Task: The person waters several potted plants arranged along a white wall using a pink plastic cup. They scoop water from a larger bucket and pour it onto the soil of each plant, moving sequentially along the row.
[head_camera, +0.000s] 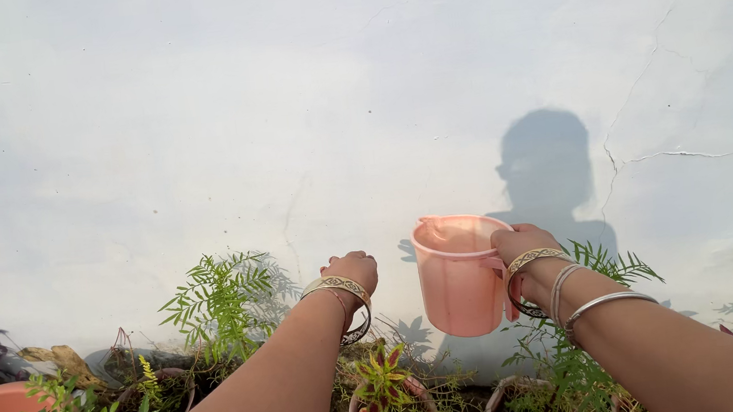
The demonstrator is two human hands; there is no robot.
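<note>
My left hand [353, 274] is clenched, empty, above the potted plants [384, 383]. My right hand [518, 245] grips the pink jug [458, 273] by its handle, upright before the wall [285, 106]. Advised: tilt slowly, spout low over soil.

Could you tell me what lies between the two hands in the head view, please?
In the head view, only the pink plastic jug, gripped by the right hand, and bare white wall behind it lie before the left hand. A small red-and-yellow-leaved potted plant sits lower down.
</note>
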